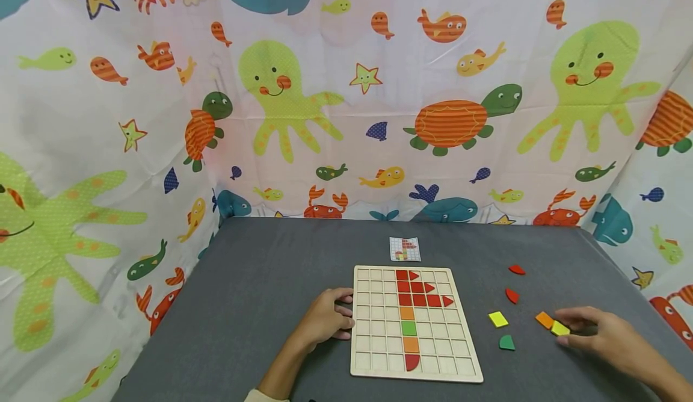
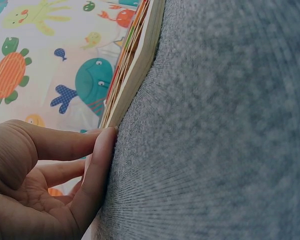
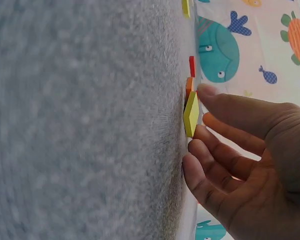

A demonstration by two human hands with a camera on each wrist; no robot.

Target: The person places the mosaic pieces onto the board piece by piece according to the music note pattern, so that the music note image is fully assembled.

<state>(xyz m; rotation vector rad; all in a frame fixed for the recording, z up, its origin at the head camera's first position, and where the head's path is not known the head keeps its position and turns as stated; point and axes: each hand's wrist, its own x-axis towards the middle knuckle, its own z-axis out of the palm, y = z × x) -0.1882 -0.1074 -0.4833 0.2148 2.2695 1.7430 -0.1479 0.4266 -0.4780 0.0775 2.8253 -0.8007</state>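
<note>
A wooden grid board (image 1: 373,330) lies on the table. Red squares and triangles fill its upper middle cells; an orange, a green, another orange and a rounded red tile run down below them. With its fingertips, my left hand (image 1: 325,318) touches the board's left edge, seen closely in the left wrist view as a pale wooden edge (image 2: 135,80). On the right, my right hand (image 1: 601,336) has thumb and fingers parted around a yellow square tile (image 1: 560,328) on the table. That tile touches an orange square tile (image 1: 544,320). Whether the fingertips touch it, I cannot tell.
Between board and right hand lie two rounded red tiles (image 1: 517,269), another yellow square tile (image 1: 498,319) and a rounded green tile (image 1: 506,343). A small printed pattern card (image 1: 405,249) sits beyond the board. A sea-animal cloth (image 1: 379,179) hangs around the grey table (image 1: 281,269).
</note>
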